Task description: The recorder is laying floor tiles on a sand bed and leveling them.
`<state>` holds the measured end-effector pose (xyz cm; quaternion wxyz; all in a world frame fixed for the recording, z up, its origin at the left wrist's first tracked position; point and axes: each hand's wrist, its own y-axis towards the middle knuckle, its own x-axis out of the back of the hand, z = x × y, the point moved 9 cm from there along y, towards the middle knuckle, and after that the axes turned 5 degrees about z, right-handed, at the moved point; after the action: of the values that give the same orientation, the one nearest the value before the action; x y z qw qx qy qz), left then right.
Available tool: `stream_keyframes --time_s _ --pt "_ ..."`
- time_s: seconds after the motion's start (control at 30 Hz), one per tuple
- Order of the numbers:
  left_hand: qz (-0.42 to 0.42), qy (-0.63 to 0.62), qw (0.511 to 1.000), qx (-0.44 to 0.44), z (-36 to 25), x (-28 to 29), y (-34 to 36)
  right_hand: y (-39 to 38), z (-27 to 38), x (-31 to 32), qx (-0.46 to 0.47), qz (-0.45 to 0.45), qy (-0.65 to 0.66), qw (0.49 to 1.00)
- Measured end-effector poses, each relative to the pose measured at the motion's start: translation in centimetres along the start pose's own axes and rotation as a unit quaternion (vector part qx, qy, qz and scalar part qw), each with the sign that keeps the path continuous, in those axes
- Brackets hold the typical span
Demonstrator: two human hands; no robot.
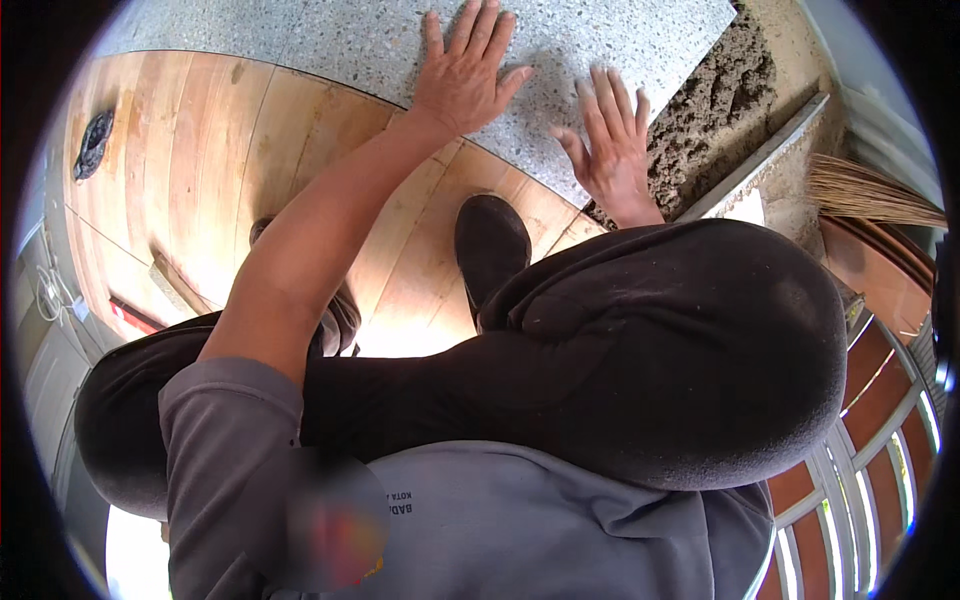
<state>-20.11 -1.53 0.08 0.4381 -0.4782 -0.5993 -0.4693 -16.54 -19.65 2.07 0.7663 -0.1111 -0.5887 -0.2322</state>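
A grey speckled tile (330, 35) spans the top of the view, its near edge running along wood-patterned floor tiles. Flat on it, with fingers spread, lies my left hand (463, 75). My right hand (612, 140) also rests on the speckled tile, close to its right corner region, fingers stretched out. Neither hand holds anything. Beside the right hand, coarse wet mortar (715, 100) shows past the tile's right edge; the rest of any bed beneath the tile is hidden.
A long straight bar (755, 155) lies along the mortar's right side. Beyond it is a stick broom (870, 188). Wood-patterned floor (200, 150) stretches left, with a crumpled black plastic bag (95, 145) and a short wooden strip (178, 280). Slatted metalwork (850, 460) stands at lower right.
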Motion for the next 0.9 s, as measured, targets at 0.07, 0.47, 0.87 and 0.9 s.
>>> stream_keyframes --time_s 0.07,0.47,0.87,0.9 --pt "0.001 0.021 1.0 -0.008 0.1 -0.1 0.2 2.3 0.5 -0.8 0.006 -0.013 -0.065 0.998" --pt "-0.047 0.006 0.999 -0.017 0.4 -1.3 -0.7 7.4 0.3 -2.6 0.08 -0.081 -0.006 0.993" --pt "-0.039 0.016 0.999 -0.005 0.7 -1.7 -0.9 7.2 0.6 -2.5 0.061 -0.094 -0.017 0.994" --pt "-0.082 -0.006 0.996 -0.015 0.6 -1.0 -1.0 6.7 0.4 -2.3 0.048 -0.103 -0.048 0.992"
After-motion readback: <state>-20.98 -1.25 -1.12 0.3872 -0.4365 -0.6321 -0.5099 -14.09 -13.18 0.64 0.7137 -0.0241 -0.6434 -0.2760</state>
